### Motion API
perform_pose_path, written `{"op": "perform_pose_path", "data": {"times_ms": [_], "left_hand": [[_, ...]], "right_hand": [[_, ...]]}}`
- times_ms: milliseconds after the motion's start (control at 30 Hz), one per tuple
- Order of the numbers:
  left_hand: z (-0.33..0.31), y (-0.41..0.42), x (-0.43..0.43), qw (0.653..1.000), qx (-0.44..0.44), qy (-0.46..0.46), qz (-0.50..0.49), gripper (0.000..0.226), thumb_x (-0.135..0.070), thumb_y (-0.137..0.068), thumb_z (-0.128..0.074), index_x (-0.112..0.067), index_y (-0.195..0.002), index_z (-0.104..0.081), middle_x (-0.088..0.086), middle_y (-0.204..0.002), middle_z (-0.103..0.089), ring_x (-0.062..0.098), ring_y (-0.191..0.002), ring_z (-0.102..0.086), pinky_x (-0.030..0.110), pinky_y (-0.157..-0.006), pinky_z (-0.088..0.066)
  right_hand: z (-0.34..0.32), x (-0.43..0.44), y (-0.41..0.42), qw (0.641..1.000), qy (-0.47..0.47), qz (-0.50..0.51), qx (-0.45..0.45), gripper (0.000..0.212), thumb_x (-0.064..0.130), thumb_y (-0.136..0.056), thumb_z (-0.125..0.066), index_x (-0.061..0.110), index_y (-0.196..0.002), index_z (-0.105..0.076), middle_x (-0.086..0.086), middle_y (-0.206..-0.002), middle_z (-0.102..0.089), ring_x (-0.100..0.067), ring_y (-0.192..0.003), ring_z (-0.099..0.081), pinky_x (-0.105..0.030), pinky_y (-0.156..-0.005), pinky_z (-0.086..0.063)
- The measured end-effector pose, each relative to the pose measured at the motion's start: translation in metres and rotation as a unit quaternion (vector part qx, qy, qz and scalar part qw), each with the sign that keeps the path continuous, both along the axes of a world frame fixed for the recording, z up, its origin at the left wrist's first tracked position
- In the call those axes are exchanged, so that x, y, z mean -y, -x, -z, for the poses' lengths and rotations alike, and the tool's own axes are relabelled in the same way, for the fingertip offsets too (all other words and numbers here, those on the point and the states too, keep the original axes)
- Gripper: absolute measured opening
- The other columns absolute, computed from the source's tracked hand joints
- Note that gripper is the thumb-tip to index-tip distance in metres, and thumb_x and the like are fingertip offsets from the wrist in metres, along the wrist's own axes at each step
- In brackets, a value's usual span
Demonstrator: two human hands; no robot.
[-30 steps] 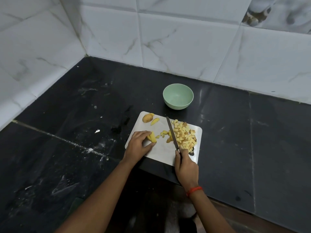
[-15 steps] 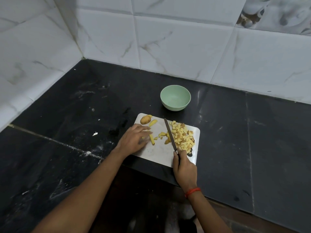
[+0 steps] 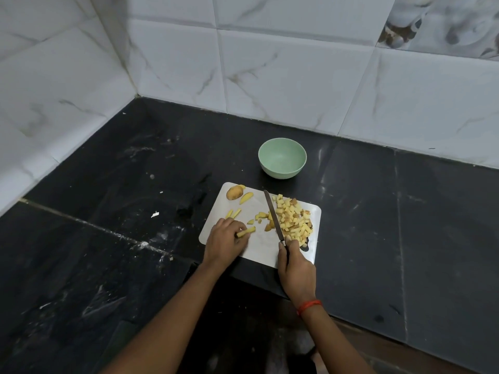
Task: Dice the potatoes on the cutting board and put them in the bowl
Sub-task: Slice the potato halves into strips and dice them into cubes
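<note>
On the white cutting board [image 3: 259, 249], my left hand [image 3: 225, 240] pinches one potato stick [image 3: 247, 231] by its near end, so the free end points toward the knife [image 3: 273, 214], ready, I judge, for crosscuts; my right hand [image 3: 297, 268] is wrapped round the handle, the blade lying along the left edge of the diced potato heap [image 3: 293, 218]; the stick lies just left of that grip; the green bowl [image 3: 280, 172], beyond the board, appears empty.
</note>
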State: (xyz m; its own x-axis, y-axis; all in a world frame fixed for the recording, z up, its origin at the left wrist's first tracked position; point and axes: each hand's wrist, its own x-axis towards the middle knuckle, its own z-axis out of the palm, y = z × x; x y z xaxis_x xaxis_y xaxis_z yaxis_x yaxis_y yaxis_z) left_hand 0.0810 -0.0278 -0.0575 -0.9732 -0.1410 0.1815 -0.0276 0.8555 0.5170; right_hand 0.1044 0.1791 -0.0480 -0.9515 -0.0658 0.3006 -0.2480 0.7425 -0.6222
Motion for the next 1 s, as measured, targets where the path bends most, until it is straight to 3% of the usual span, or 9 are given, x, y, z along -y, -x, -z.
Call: {"op": "perform_pose_path", "data": {"times_ms": [167, 300, 500, 767, 933, 1000], "left_hand": [[0.005, 0.003, -0.023, 0.997, -0.006, -0.067, -0.041, 0.014, -0.028, -0.085, -0.077, -0.018, -0.093, -0.072, -0.006, -0.094, -0.066, 0.016, -0.094, -0.052, 0.031, -0.079, -0.045], [0.011, 0.002, -0.029, 0.989, -0.019, -0.13, -0.071, 0.014, -0.027, -0.085, -0.077, -0.017, -0.095, -0.074, -0.01, -0.092, -0.06, 0.006, -0.094, -0.045, 0.024, -0.079, -0.043], [0.01, 0.0, -0.028, 0.987, -0.03, -0.141, -0.069, 0.013, -0.022, -0.081, -0.079, -0.016, -0.092, -0.075, -0.012, -0.088, -0.058, 0.007, -0.093, -0.048, 0.022, -0.076, -0.041], [0.012, 0.001, -0.027, 0.987, -0.025, -0.142, -0.066, 0.016, -0.027, -0.085, -0.077, -0.019, -0.099, -0.078, -0.01, -0.091, -0.061, 0.009, -0.094, -0.049, 0.027, -0.076, -0.047], [0.014, 0.002, -0.027, 0.988, -0.032, -0.137, -0.068, 0.017, -0.026, -0.086, -0.076, -0.018, -0.101, -0.078, -0.009, -0.092, -0.062, 0.009, -0.094, -0.048, 0.026, -0.077, -0.046], [0.013, 0.001, -0.029, 0.988, -0.033, -0.134, -0.069, 0.018, -0.025, -0.086, -0.075, -0.017, -0.102, -0.078, -0.009, -0.093, -0.062, 0.01, -0.094, -0.048, 0.026, -0.078, -0.046]], "right_hand": [[0.001, 0.002, 0.005, 0.999, -0.035, -0.007, 0.025, 0.017, 0.031, -0.103, -0.046, 0.02, -0.09, -0.046, 0.001, -0.063, -0.057, -0.029, -0.051, -0.057, -0.038, -0.042, -0.044], [0.001, 0.01, -0.002, 0.994, -0.093, -0.035, 0.055, 0.018, 0.035, -0.104, -0.038, 0.021, -0.096, -0.043, 0.001, -0.065, -0.059, -0.029, -0.052, -0.058, -0.038, -0.044, -0.047], [0.005, 0.012, -0.017, 0.991, -0.112, -0.033, 0.065, 0.015, 0.034, -0.103, -0.039, 0.023, -0.093, -0.039, 0.002, -0.061, -0.058, -0.023, -0.046, -0.055, -0.035, -0.038, -0.043], [0.0, 0.017, -0.009, 0.979, -0.168, -0.054, 0.098, 0.015, 0.034, -0.104, -0.037, 0.024, -0.094, -0.032, 0.002, -0.063, -0.057, -0.027, -0.05, -0.056, -0.037, -0.044, -0.047], [0.002, 0.021, -0.01, 0.972, -0.21, -0.048, 0.098, 0.006, 0.025, -0.1, -0.045, 0.021, -0.102, -0.041, 0.0, -0.063, -0.057, -0.027, -0.046, -0.056, -0.032, -0.04, -0.042], [0.004, 0.019, -0.017, 0.968, -0.222, -0.056, 0.103, 0.013, 0.024, -0.097, -0.051, 0.02, -0.107, -0.044, 0.001, -0.062, -0.057, -0.025, -0.045, -0.055, -0.031, -0.038, -0.04]]}}
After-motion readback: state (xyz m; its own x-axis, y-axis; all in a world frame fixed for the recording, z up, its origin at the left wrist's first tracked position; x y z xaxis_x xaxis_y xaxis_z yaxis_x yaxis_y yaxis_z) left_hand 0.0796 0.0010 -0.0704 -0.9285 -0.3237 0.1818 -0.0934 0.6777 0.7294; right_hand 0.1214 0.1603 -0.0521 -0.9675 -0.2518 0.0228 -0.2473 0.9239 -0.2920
